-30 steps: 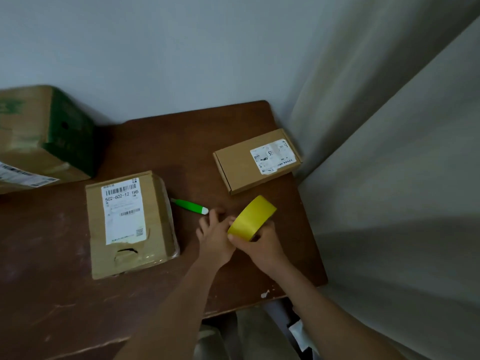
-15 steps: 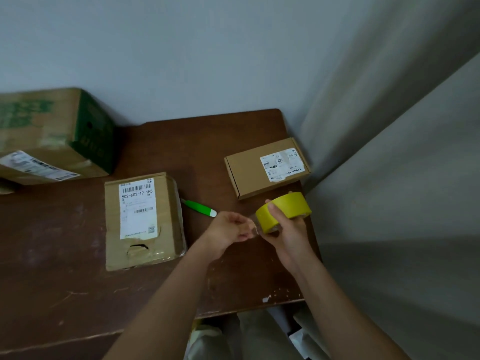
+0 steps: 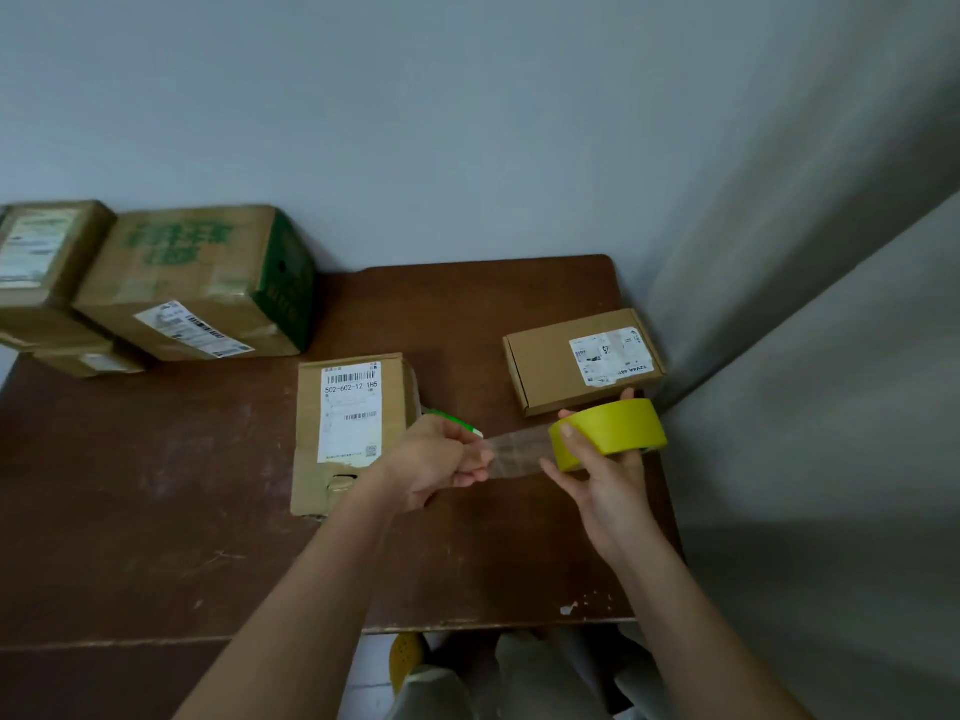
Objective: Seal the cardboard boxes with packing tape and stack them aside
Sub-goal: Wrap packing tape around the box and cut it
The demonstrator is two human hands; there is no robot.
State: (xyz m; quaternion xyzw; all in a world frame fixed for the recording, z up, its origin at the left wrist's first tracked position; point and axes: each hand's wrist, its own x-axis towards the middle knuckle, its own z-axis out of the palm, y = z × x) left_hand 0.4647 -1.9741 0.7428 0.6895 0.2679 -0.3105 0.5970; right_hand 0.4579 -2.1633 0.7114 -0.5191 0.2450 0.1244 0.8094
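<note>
Two hands busy: right hand (image 3: 605,485) grips the yellow tape roll (image 3: 610,433), left hand (image 3: 436,462) fingers pinch the clear strip (image 3: 519,454) above the worktop (image 3: 156,511); slack could fold it onto itself before reaching the labelled box (image 3: 353,433)

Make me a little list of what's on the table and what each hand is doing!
left hand: pinches the pulled-out clear tape strip
right hand: grips the yellow tape roll
nearest box: brown, white barcode label, torn hole
flat box: closed, by the right edge
green-printed box: back left, against the wall
green pen: lies behind the left hand
table: dark brown wood
</note>
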